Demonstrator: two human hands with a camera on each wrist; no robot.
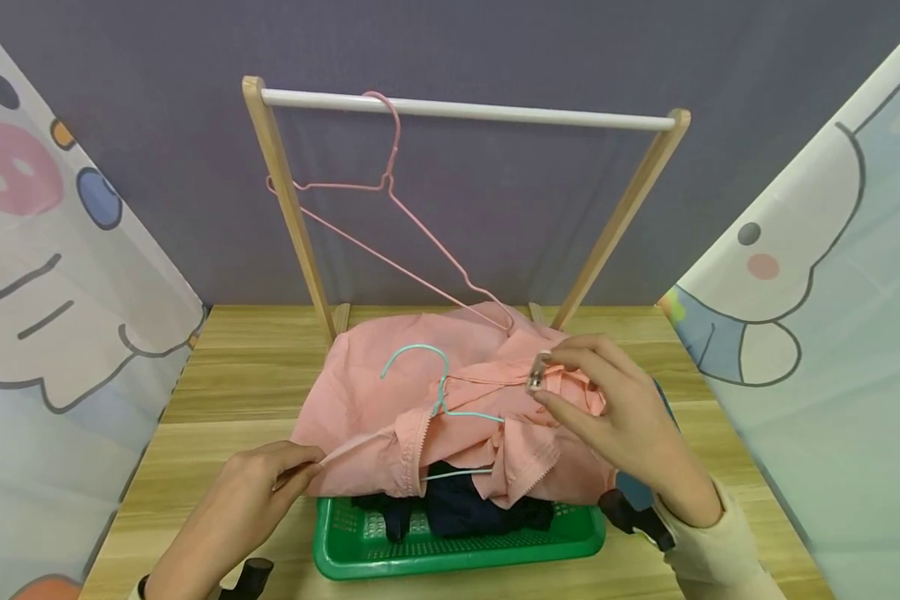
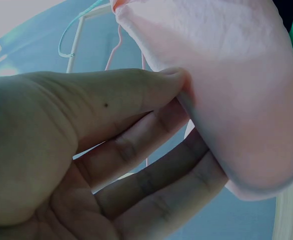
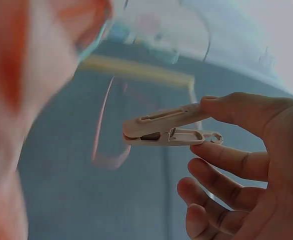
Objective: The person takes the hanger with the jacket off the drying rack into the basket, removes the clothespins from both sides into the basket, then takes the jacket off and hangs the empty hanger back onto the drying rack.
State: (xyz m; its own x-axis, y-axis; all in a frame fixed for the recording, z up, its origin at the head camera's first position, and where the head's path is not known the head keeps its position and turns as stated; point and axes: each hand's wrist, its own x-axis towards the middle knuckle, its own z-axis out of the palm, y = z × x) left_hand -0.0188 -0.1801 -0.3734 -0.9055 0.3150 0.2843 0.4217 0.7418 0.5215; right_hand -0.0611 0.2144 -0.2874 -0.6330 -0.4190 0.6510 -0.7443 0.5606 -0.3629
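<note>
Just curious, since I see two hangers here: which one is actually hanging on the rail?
The pink hanger: its hook is over the white rail of the wooden rack. The teal hanger lies down on the pink garment over the green basket.

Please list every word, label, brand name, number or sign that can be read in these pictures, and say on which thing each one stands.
None: no view shows any readable text.
The curtains carry only cartoon drawings, no letters.
The peg in the right hand, the pink garment, the hangers and the green basket show no label, brand or number.
</note>
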